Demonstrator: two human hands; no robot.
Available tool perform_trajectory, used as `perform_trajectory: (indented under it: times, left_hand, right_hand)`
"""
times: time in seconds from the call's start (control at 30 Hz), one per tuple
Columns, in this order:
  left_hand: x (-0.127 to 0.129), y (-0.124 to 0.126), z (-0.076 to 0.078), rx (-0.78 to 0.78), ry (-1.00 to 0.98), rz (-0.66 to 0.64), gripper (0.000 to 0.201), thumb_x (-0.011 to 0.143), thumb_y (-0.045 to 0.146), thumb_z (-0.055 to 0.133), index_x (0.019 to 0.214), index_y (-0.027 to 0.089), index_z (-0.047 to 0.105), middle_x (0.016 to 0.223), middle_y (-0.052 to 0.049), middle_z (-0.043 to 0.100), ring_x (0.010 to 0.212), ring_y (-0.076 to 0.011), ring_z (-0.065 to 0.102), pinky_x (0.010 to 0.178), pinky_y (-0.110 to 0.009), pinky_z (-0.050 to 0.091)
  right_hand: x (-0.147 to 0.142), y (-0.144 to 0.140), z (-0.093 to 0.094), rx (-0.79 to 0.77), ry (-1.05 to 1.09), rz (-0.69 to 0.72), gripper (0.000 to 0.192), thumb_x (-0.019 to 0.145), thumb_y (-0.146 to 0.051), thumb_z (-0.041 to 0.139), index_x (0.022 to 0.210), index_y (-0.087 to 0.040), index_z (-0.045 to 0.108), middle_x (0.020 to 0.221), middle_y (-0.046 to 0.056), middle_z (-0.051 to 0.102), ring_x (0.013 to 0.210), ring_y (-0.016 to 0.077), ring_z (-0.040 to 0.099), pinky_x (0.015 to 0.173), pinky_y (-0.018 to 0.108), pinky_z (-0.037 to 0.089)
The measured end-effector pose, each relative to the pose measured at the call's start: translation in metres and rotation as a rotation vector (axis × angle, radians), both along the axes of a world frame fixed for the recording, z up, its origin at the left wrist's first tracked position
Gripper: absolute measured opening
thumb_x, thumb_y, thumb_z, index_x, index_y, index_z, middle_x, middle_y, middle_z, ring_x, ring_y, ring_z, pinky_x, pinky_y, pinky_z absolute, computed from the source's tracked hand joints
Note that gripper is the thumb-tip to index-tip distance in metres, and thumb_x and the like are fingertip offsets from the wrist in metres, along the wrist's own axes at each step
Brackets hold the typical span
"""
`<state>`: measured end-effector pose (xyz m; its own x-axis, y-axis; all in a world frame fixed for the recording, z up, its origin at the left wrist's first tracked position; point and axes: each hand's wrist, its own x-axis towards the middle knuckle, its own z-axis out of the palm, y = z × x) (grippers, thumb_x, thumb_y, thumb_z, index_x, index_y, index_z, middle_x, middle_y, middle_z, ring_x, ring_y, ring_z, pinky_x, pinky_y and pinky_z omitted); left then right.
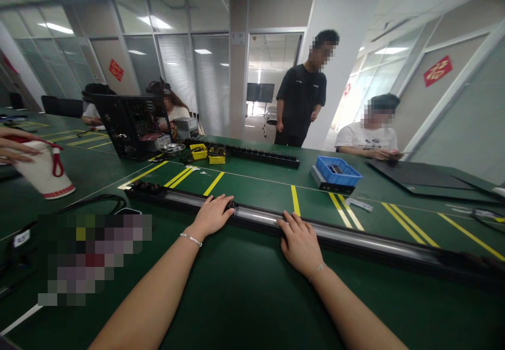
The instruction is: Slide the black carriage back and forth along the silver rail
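Note:
A long black bar (256, 217) with a shiny silvery strip along its top lies across the green table in front of me. My left hand (213, 214) rests on it left of the middle, fingers stretched over the top, beside a small dark part (232, 205) on the strip. Farther right, my right hand (302, 242) lies with its fingertips on the bar's near side and top, fingers slightly spread. Neither hand is wrapped round the bar. At its far right the bar is dark and blurred.
Behind lie a second black bar (260, 155), yellow trays (198, 152) and a blue bin (338, 170) on a box. An opened computer case (132, 126) stands back left. Another person's hand (16, 147) touches a white cup (45, 171). One person stands; others sit around.

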<state>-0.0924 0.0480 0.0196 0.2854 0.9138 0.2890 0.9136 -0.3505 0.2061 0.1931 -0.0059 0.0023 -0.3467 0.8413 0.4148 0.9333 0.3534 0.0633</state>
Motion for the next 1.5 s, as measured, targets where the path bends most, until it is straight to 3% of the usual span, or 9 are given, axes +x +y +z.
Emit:
perform_trajectory:
  times: [0.23,0.37,0.7,1.07,1.37,1.5]
  left_hand:
    - [0.005,-0.004,0.005,0.016,-0.157,0.029,0.029,0.085,0.037,0.049,0.11,0.022,0.049,0.117,-0.004,0.062,0.109,-0.0226,0.056,0.103,-0.042,0.033]
    - [0.004,-0.004,0.006,0.022,-0.186,-0.003,0.028,0.085,0.038,0.05,0.107,0.022,0.053,0.119,-0.004,0.061,0.112,-0.0226,0.054,0.101,-0.04,0.037]
    - [0.001,-0.003,0.003,0.035,-0.184,-0.096,0.035,0.085,0.038,0.047,0.115,0.025,0.059,0.122,0.0,0.06,0.118,-0.0184,0.05,0.107,-0.038,0.03]
    - [0.007,-0.005,0.005,0.048,-0.08,-0.196,0.038,0.086,0.035,0.047,0.123,0.034,0.054,0.123,0.003,0.059,0.12,-0.02,0.047,0.103,-0.043,0.032]
    - [0.025,-0.01,0.007,0.065,-0.131,-0.203,0.037,0.081,0.026,0.05,0.117,0.024,0.056,0.116,-0.002,0.063,0.112,-0.0197,0.053,0.104,-0.038,0.033]
    - [0.023,-0.011,0.007,0.051,-0.111,-0.219,0.031,0.081,0.031,0.052,0.111,0.026,0.058,0.118,-0.001,0.061,0.119,-0.0212,0.047,0.105,-0.041,0.03]
  right_hand:
    - [0.0,0.0,0.001,-0.008,0.006,0.005,0.045,0.079,-0.022,0.044,0.123,-0.026,0.051,0.141,0.004,0.039,0.129,0.0234,0.03,0.1,0.04,0.025]
    - [0.0,-0.001,0.001,-0.004,0.01,0.007,0.044,0.079,-0.021,0.045,0.123,-0.025,0.052,0.141,0.004,0.04,0.129,0.0238,0.03,0.1,0.04,0.025]
    - [-0.001,0.0,0.001,-0.004,0.003,-0.001,0.042,0.079,-0.021,0.044,0.12,-0.026,0.054,0.14,0.004,0.04,0.129,0.0236,0.031,0.099,0.04,0.026]
    - [0.0,0.0,0.001,-0.003,0.013,-0.003,0.043,0.079,-0.021,0.044,0.12,-0.025,0.054,0.141,0.003,0.04,0.129,0.0233,0.031,0.1,0.04,0.026]
    - [-0.001,0.0,0.002,-0.027,0.014,-0.013,0.044,0.078,-0.021,0.044,0.121,-0.026,0.053,0.141,0.003,0.04,0.13,0.023,0.03,0.1,0.04,0.026]
    - [-0.001,0.0,0.001,-0.027,0.018,-0.018,0.047,0.078,-0.021,0.044,0.124,-0.025,0.051,0.14,0.004,0.041,0.13,0.0225,0.03,0.1,0.04,0.026]
